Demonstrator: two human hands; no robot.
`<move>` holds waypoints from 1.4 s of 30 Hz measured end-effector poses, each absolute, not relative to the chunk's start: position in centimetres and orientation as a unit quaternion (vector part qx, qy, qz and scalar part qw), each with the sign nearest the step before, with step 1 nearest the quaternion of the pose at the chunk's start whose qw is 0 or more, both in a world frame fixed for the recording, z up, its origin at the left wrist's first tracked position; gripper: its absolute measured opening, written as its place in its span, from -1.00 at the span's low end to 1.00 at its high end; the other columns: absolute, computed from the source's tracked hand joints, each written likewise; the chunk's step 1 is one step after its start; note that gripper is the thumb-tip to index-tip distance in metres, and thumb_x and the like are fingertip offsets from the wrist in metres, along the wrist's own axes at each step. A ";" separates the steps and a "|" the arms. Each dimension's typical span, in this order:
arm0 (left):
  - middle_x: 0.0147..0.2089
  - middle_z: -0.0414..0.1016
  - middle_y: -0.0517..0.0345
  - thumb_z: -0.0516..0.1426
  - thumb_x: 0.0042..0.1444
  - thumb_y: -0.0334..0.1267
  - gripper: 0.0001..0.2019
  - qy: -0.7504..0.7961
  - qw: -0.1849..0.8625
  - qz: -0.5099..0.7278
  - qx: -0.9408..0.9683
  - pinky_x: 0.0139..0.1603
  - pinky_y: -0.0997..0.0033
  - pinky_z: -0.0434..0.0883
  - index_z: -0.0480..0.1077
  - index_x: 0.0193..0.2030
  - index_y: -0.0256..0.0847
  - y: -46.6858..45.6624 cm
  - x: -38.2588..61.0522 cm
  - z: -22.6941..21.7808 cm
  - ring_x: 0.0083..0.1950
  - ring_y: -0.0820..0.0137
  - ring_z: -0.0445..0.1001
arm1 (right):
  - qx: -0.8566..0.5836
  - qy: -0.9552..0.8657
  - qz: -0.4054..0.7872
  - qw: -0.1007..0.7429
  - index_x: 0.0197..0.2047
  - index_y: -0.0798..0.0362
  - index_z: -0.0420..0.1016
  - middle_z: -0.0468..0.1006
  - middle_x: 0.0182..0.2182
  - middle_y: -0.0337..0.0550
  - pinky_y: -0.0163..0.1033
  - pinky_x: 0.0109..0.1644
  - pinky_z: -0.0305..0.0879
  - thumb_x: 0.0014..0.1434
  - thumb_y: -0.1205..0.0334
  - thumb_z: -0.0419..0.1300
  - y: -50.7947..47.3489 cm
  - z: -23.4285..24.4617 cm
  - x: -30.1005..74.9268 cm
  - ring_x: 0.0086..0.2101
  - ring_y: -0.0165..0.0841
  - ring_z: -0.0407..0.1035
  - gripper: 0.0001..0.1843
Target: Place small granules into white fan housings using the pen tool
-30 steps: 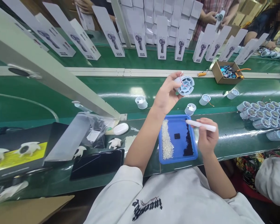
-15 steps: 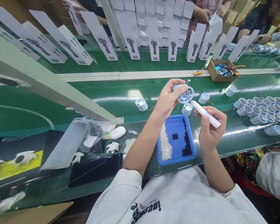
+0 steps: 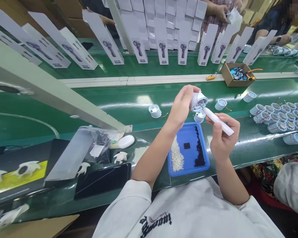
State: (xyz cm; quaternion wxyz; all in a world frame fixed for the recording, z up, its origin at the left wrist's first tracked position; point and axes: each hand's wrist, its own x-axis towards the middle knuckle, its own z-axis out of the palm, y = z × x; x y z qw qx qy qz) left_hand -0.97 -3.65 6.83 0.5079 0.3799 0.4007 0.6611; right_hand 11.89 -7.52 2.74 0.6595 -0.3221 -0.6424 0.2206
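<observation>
My left hand [image 3: 180, 109] is closed around a white round fan housing [image 3: 198, 101], its ribbed open end tilted down toward the right. A red wire shows at the housing's end. My right hand [image 3: 223, 140] grips a white pen-shaped tool [image 3: 220, 122], whose tip meets the ribbed end; the exact contact point is too small to make out. Just below the held housing stands another white housing [image 3: 200, 116]. Under my hands lies a blue tray [image 3: 188, 172], with small whitish pieces [image 3: 176, 158] on its left, black bits [image 3: 199, 153] on its right and a black square [image 3: 187, 145] between.
Single housings stand left [image 3: 155, 111] and right [image 3: 221, 104], with a cluster of housings [image 3: 275, 117] farther right. Beyond are a cardboard box [image 3: 234, 80] and upright printed boxes [image 3: 163, 53]. A slanting metal post [image 3: 64, 79] and dark phone-like slab [image 3: 103, 181] are left. Co-workers sit opposite.
The housing in my left hand has turned, its ribbed end now tilted more downward, and moved slightly right. My right hand and the pen-shaped tool stay almost in place.
</observation>
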 end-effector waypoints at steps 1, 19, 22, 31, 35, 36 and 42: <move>-0.35 0.40 0.21 0.12 0.21 0.00 -0.75 0.404 0.506 0.667 0.369 -0.34 0.52 0.41 0.37 -0.31 -0.13 -3.7 -0.8 6.8 -0.31 0.48 0.45 | -0.317 -0.644 0.219 0.661 -0.08 -0.10 0.26 0.42 -0.13 -0.14 -0.03 -0.11 0.54 0.32 0.09 0.09 -7.5 2.6 11.8 -0.23 -0.32 0.52 -0.85; -0.59 0.11 0.27 0.14 0.12 0.10 -0.50 0.351 0.471 0.734 0.340 -0.46 0.45 0.39 0.08 -0.60 -0.19 -5.2 1.6 6.3 -0.46 0.48 0.41 | -0.433 -0.666 0.361 0.489 -0.22 0.05 0.49 0.15 -0.70 -0.39 -0.34 -0.62 0.02 0.33 -0.03 -0.01 -10.9 0.5 11.6 -0.69 -0.50 0.05 -0.62; -0.54 0.19 0.24 0.08 0.19 0.07 -0.50 0.353 0.473 0.732 0.340 -0.39 0.41 0.45 0.09 -0.62 -0.20 -6.1 1.8 7.0 -0.42 0.50 0.42 | -0.420 -0.663 0.369 0.498 -0.23 0.05 0.50 0.14 -0.71 -0.39 -0.33 -0.60 0.00 0.33 -0.06 -0.01 -11.4 0.7 12.0 -0.68 -0.50 0.03 -0.60; -0.52 0.17 0.20 0.12 0.22 -0.19 -0.53 0.404 0.367 0.743 0.388 -0.17 0.24 0.43 -0.04 -0.61 -0.19 -7.9 1.5 9.0 -0.24 0.38 0.42 | -0.416 -0.663 0.365 0.505 -0.49 0.01 0.26 0.08 -0.72 -0.38 -0.30 -0.61 -0.06 0.33 -0.08 0.01 -11.0 0.9 11.6 -0.69 -0.52 -0.03 -0.55; -0.50 0.21 0.17 0.14 0.20 -0.26 -0.53 0.418 0.317 0.734 0.430 -0.07 0.21 0.42 -0.05 -0.61 -0.18 -8.4 1.5 9.5 -0.18 0.35 0.41 | -0.403 -0.686 0.300 0.526 -0.57 0.01 0.14 0.14 -0.72 -0.32 -0.28 -0.64 -0.09 0.33 -0.04 0.02 -10.5 1.1 11.4 -0.69 -0.51 0.01 -0.51; -0.46 0.26 0.16 0.15 0.19 -0.26 -0.56 0.420 0.316 0.729 0.439 -0.05 0.21 0.43 -0.01 -0.60 -0.17 -8.2 1.4 9.4 -0.15 0.34 0.41 | -0.399 -0.689 0.298 0.526 -0.57 0.01 0.15 0.15 -0.72 -0.31 -0.28 -0.64 -0.09 0.33 -0.02 0.02 -10.3 1.3 11.3 -0.69 -0.50 0.01 -0.52; -0.22 0.41 0.17 0.27 0.06 -0.04 -0.69 0.400 0.426 0.621 0.522 -0.10 0.27 0.49 0.25 -0.30 -0.13 -5.4 -0.9 7.7 -0.05 0.26 0.47 | -0.440 -0.681 0.280 0.514 -0.39 -0.03 0.47 0.11 -0.70 -0.34 -0.28 -0.60 -0.04 0.31 -0.01 0.04 -8.3 2.3 11.9 -0.67 -0.49 0.02 -0.66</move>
